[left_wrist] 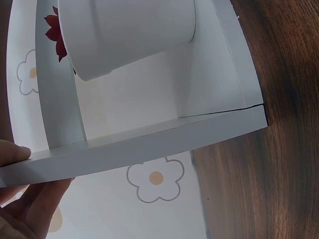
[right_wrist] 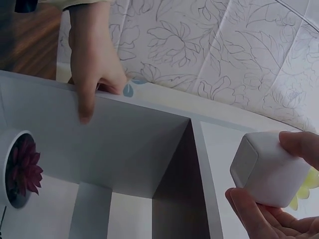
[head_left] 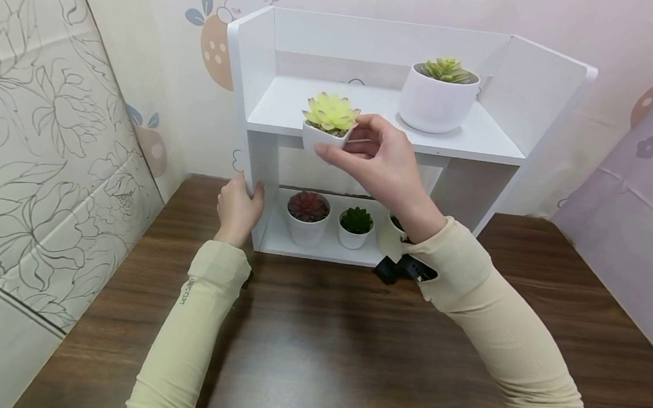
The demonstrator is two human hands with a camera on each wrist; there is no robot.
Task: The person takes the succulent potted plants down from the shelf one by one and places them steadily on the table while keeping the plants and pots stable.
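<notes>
Right hand [head_left: 383,160] up high, thumb and fingers clamped on the small white pot [head_left: 315,141] with its yellow-green succulent [head_left: 331,111], at the near edge of the upper board [head_left: 373,100], left of the big white pot [head_left: 438,104]! Left hand [head_left: 239,207] pinches the left side panel [head_left: 264,162].

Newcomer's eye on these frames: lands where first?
Likely the yellow-green succulent in a small white pot, held by the right hand before the upper shelf. Then the larger white pot on that shelf's right side and the red succulent at the left of the lower shelf.
</notes>
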